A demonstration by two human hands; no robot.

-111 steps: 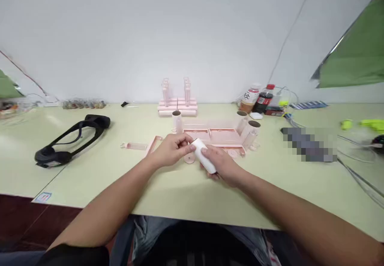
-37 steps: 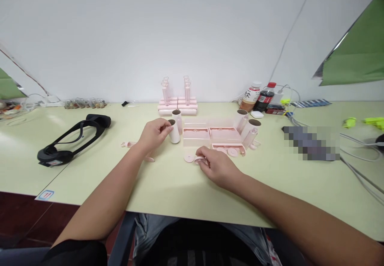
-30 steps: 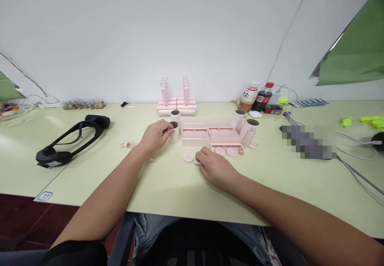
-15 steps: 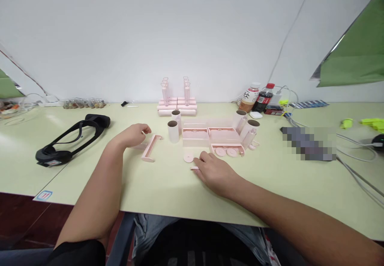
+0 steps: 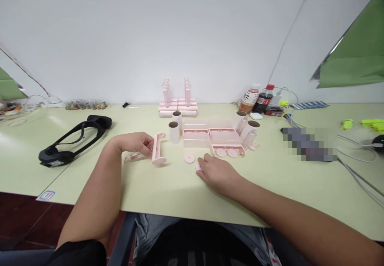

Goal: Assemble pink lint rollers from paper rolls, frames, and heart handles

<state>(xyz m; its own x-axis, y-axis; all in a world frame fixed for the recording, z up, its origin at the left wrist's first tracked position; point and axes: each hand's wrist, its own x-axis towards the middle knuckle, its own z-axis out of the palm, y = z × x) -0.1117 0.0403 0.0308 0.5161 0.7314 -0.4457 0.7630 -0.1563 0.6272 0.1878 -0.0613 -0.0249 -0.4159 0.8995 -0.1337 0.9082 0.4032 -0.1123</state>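
1. The right hand (image 5: 216, 171) lay knuckles-up on the table (image 5: 168, 190). Its fingertips hid most of a small pink piece (image 5: 198, 165), so whether it gripped the piece could not be told.
2. The left hand (image 5: 135, 143) had its fingers closed on the pink frame (image 5: 158, 150), which was tilted on the table, left of a pink disc (image 5: 189, 158).
3. The front tray (image 5: 213, 149) held two discs (image 5: 221, 152). What lay in the rear trays (image 5: 196, 134) was unclear.
4. A white roll (image 5: 173, 132) stood upright beyond the frame.

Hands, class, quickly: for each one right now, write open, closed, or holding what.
Left hand: closed on the pink frame.
Right hand: fingertips on a small pink piece; grip cannot be told.
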